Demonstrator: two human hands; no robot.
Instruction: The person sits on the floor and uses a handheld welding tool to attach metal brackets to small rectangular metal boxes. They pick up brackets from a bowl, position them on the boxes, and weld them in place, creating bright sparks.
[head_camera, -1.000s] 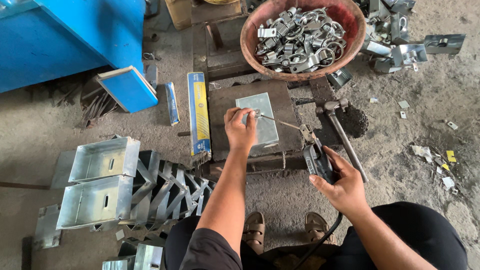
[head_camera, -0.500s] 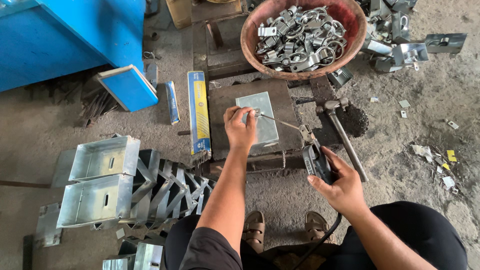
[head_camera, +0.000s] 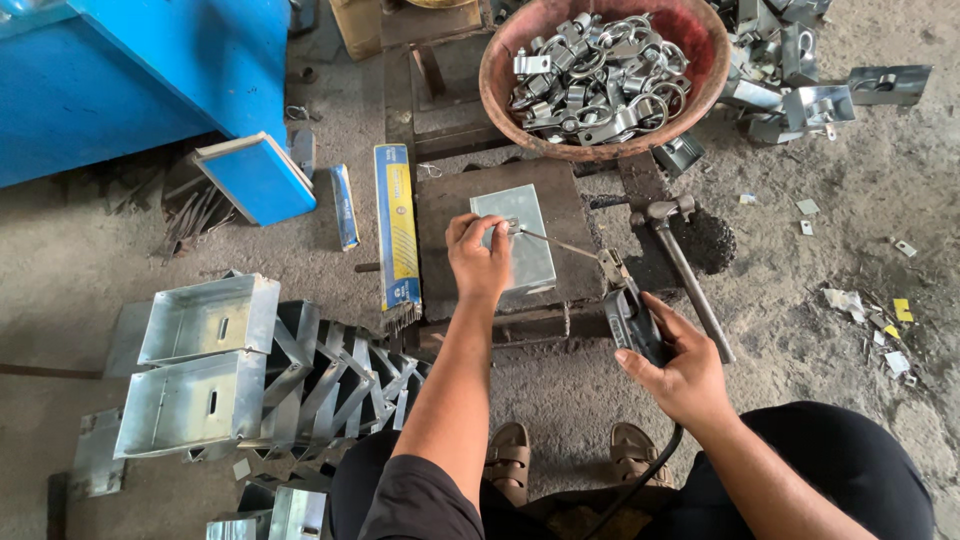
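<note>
One flat galvanized metal plate (head_camera: 515, 243) is lying on the dark steel block (head_camera: 560, 285) — grey, rectangular, shiny. The left hand (head_camera: 478, 262) is pressing down on the plate's left edge, fingers closed over a small piece there. The right hand (head_camera: 682, 372) is gripping a black electrode holder (head_camera: 632, 322), its thin rod (head_camera: 556, 243) reaching to the plate near the left fingertips. Against the earlier frames nothing is shifting — hands and rod are staying put. A hammer (head_camera: 680, 262) is lying just right of the block, a red bowl of clamps (head_camera: 603, 75) beyond its far edge, a yellow-blue box (head_camera: 397, 225) along its left; bare floor is opening right.
</note>
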